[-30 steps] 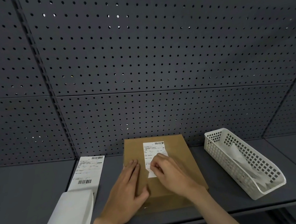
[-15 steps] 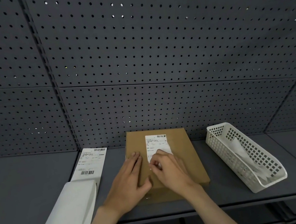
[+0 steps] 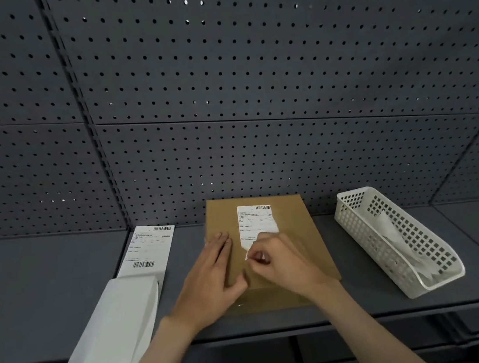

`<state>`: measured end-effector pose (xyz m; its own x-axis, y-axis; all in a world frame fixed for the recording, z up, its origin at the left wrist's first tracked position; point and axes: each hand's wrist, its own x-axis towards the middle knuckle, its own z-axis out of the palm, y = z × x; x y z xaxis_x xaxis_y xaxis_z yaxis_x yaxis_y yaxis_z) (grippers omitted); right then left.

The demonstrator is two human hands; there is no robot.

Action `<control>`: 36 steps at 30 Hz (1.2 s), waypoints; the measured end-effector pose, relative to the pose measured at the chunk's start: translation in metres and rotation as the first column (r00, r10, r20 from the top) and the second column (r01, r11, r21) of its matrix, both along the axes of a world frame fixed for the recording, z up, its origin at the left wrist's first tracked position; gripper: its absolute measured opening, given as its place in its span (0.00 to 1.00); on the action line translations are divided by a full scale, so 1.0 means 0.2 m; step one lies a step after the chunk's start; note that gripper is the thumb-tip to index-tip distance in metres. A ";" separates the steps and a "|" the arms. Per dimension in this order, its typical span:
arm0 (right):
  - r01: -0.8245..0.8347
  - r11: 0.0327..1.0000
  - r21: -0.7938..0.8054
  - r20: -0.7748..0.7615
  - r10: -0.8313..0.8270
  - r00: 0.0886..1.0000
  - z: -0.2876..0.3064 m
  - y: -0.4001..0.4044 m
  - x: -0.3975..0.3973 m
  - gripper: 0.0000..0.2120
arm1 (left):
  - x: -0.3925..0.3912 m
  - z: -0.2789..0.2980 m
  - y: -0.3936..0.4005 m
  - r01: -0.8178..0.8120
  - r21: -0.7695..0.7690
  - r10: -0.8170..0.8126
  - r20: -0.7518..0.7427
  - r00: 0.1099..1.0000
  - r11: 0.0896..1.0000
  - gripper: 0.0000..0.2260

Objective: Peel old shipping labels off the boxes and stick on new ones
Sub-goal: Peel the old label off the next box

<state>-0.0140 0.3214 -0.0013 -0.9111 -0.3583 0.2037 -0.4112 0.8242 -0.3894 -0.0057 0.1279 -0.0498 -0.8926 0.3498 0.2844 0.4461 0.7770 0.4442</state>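
Old label (image 3: pixel 256 221) on box (image 3: pixel 298 243) runs lengthwise away from you; your right hand (image 3: pixel 279 263) pinches its lifted near corner, so peel twd far edge. Left hand (image 3: pixel 211 276) flat, fingers straight, pressing box.

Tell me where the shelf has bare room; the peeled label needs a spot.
Bare shelf lies left of the spare label sheet and white box. A narrower strip runs between the cardboard box and the white basket, and more past the basket. It is crowded at the box, where both hands, left and right, work the old label.
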 end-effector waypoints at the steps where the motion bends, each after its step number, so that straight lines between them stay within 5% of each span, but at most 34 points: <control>1: 0.000 1.000 0.025 -0.006 0.001 1.000 0.01 0.00 -0.01 0.05 | 0.00 0.00 0.00 0.001 0.005 -0.001 -0.001 1.000 1.000 0.40; 20: 0.136 0.989 -0.058 0.286 -0.114 0.952 0.07 -0.07 -0.09 0.09 | 0.02 0.00 0.00 0.005 0.012 -0.005 -0.035 0.999 1.000 0.39; 32: 0.167 0.986 -0.020 0.215 -0.159 0.964 0.04 -0.12 -0.05 0.06 | 0.01 0.00 0.00 -0.003 0.018 0.003 -0.021 1.000 1.000 0.39; 36: 0.233 0.951 -0.202 0.235 -0.184 0.954 0.04 -0.07 -0.04 0.03 | 0.01 0.00 0.01 -0.005 0.019 0.005 -0.020 1.000 1.000 0.39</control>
<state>-0.0227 0.3077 0.0066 -0.9911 -0.1230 0.0519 -0.1279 0.7634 -0.6332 -0.0032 0.1292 -0.0499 -0.8884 0.3398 0.3088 0.4512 0.7710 0.4495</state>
